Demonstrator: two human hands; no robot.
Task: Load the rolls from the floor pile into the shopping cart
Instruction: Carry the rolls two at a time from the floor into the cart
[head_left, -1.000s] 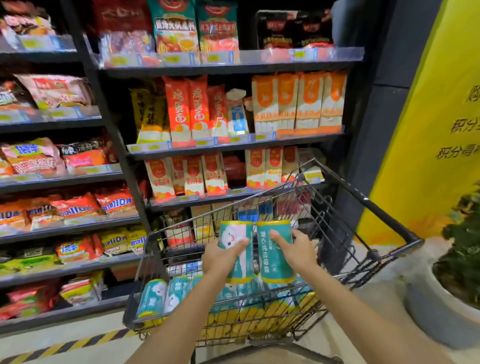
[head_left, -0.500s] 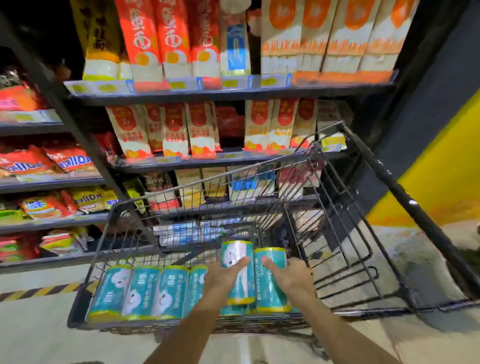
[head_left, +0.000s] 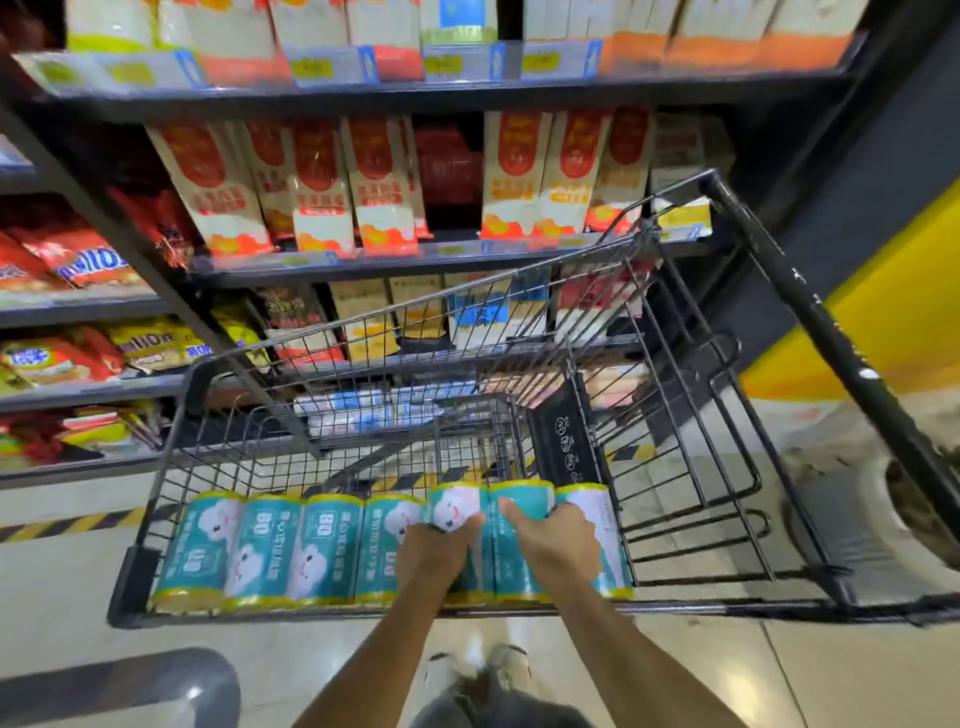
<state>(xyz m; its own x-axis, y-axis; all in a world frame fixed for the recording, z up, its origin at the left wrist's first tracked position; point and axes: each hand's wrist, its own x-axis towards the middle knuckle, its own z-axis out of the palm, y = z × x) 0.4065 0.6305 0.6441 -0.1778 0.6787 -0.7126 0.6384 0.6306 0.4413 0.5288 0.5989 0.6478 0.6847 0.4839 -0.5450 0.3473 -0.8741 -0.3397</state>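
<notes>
Rolls (head_left: 270, 545): teal, lying side by side and touching, in one row along the near edge inside the shopping cart (head_left: 136, 577).
Left hand (head_left: 436, 551): fingers curled round the fifth roll (head_left: 457, 506) from the left, thumb on top.
Right hand (head_left: 556, 545): fingers wrapped over the sixth roll (head_left: 527, 499), touching its neighbours.
Cart: black wire, handle bar at right.
Shelves (head_left: 441, 260): beyond the cart, stocked with snack packets.

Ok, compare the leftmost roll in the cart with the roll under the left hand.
The leftmost roll lies untouched at the cart's left end; the held roll is gripped by the left hand, fifth along. Both are teal, yellow-ended, lying lengthwise in one row.
</notes>
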